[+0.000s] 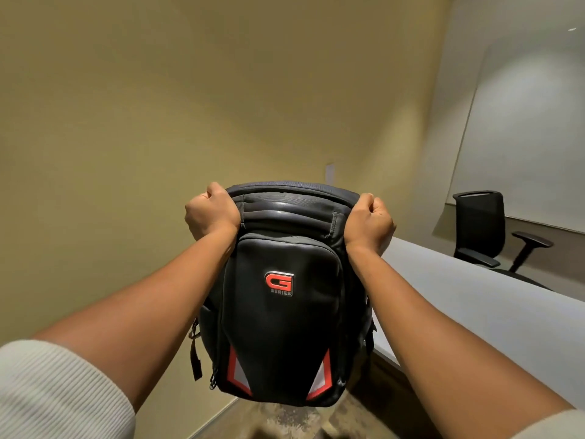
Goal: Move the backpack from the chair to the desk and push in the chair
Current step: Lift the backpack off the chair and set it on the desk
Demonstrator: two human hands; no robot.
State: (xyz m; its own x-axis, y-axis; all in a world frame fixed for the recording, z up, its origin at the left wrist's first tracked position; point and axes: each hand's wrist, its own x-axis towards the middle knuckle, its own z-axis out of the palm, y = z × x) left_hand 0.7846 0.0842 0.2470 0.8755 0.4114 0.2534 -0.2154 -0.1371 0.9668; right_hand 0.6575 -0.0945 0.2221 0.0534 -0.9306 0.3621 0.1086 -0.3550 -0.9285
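A black backpack with a red logo and red-and-silver corner patches hangs in the air in front of me, upright, its front facing me. My left hand grips its top left corner and my right hand grips its top right corner. The backpack is off the floor, just left of the grey desk, whose near edge runs along the right. The chair the backpack came from is hidden from view.
A black office chair with armrests stands on the far side of the desk, below a whiteboard on the right wall. A beige wall fills the left and middle. A strip of patterned carpet shows under the backpack.
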